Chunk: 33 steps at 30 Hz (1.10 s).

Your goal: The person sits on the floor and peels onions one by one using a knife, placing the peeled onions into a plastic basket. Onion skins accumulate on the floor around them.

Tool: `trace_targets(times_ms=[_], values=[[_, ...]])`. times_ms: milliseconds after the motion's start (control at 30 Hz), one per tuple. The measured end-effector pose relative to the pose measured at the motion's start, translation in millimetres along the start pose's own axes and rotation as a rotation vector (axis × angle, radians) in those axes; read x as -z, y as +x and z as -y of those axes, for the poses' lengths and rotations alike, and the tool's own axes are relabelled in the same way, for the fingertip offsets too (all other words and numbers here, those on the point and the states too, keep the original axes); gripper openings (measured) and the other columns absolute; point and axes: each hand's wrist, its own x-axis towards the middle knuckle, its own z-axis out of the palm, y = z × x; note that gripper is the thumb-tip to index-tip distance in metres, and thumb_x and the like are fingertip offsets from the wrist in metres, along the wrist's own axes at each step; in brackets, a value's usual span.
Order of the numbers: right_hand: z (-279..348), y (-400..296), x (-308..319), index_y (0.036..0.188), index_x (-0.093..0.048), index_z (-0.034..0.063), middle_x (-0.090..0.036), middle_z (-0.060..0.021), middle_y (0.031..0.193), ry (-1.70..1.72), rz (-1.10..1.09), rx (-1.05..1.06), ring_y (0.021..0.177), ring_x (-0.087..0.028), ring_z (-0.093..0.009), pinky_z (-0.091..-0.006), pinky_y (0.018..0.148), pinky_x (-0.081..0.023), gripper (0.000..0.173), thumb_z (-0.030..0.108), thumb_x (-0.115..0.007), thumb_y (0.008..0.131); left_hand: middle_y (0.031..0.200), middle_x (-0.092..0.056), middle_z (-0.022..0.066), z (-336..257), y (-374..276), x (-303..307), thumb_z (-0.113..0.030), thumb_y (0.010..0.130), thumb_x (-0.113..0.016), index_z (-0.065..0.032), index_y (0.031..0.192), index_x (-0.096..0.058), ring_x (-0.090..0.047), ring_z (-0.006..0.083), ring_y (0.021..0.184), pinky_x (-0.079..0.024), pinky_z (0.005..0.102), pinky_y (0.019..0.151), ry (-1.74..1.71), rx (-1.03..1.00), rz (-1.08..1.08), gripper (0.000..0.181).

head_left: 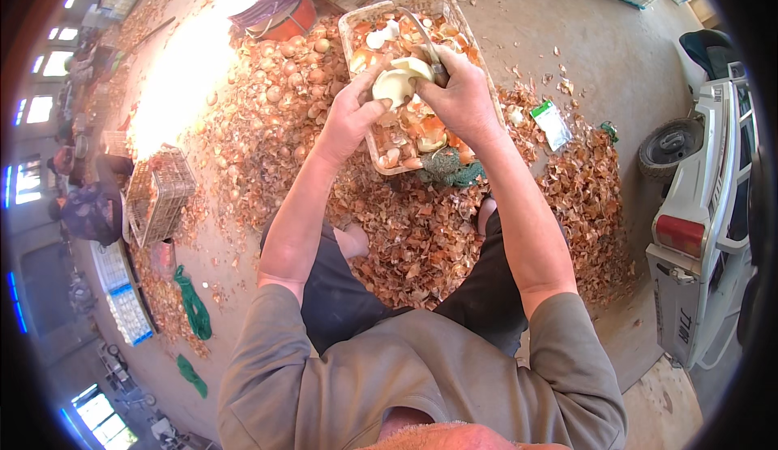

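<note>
My left hand (357, 102) grips a pale, peeled onion (392, 87) above a plastic crate (480, 49). The onion looks cut or parted into layers. Closed around the handle of a curved-bladed hand tool, seemingly a small sickle (418, 25), my right hand (462, 94) also touches the onion with its thumb. The blade points away from me, over the crate. Inside the crate lie brown onion skins and a white peeled onion (383, 35). A green mesh net (453, 169) lies against the crate's near end.
Unpeeled onions (273, 94) heap left of the crate. Loose skins (413, 249) cover the floor between my legs. A red bucket (282, 21) stands far left, a white vehicle (699, 219) at right. Another person (91, 207) is beside a crate (161, 195) at left.
</note>
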Motion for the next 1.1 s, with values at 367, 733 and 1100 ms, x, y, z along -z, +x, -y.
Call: trace_targets(times_ms=[367,733,1100], values=[[-11,-9,1,0.113,-0.072,-0.0028,-0.075,-0.0090,0.086,0.211,0.009,-0.333,0.073,-0.071,-0.014,-0.0317,0.065,-0.054,0.026,0.012,-0.072,0.091,0.144,-0.064,0.0194,17,-1,-6,-0.015,0.102,-0.066,0.0054,0.152,-0.048,-0.064,0.0330,0.133,-0.054,0.0581,0.115,-0.498,0.140,-0.046,0.057],[2,-14,3,0.122,-0.071,-0.0018,-0.078,-0.0114,0.090,0.313,0.086,-0.492,0.064,-0.071,-0.011,-0.0240,0.048,-0.050,0.027,0.011,-0.067,0.098,0.139,-0.065,0.0143,29,3,-17,-0.021,0.108,-0.064,0.0016,0.147,-0.053,-0.066,0.0272,0.126,-0.059,0.0489,0.108,-0.544,0.182,-0.139,0.047],[-34,-33,-16,0.133,-0.073,0.0048,-0.077,-0.0097,0.089,-0.087,0.326,-0.292,0.077,-0.073,-0.014,-0.0343,0.071,-0.059,0.047,0.018,-0.078,0.088,0.130,-0.068,0.0077,75,-18,-47,-0.028,0.113,-0.049,-0.0039,0.140,-0.058,-0.067,0.0209,0.115,-0.057,0.0424,0.096,-0.531,0.345,-0.246,0.037]])
